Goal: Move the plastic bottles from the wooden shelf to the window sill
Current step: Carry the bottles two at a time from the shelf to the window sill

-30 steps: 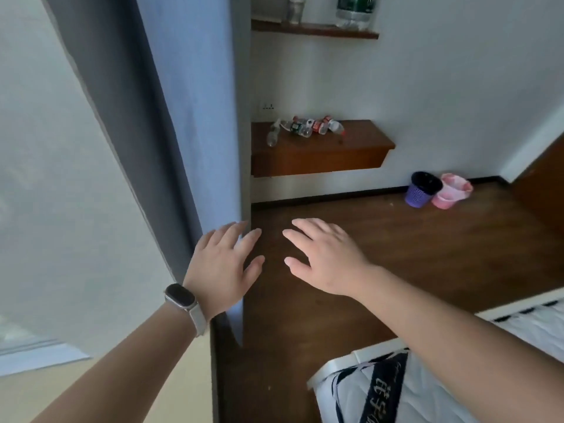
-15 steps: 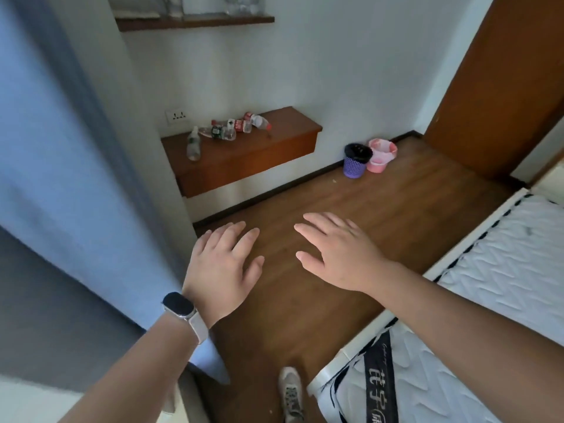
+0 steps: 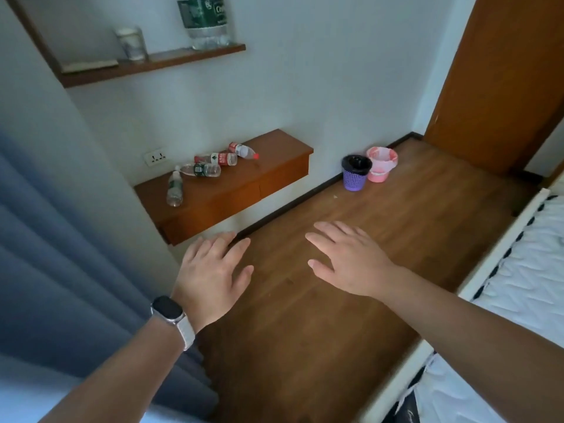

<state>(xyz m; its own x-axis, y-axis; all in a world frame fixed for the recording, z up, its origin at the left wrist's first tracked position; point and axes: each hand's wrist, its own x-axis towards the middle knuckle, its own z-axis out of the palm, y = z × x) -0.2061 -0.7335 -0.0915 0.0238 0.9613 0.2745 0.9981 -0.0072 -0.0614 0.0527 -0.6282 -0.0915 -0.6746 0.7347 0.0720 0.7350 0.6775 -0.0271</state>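
Both arms reach toward 12 o'clock; left hand (image 3: 210,277) and right hand (image 3: 348,259) are flat, fingers straight, holding nothing.

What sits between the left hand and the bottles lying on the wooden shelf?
Only bare wood of the wooden shelf, seen from the head camera; the open left hand holds nothing, bottles beyond.

Four bottles (image 3: 201,170) on wooden shelf (image 3: 276,155)
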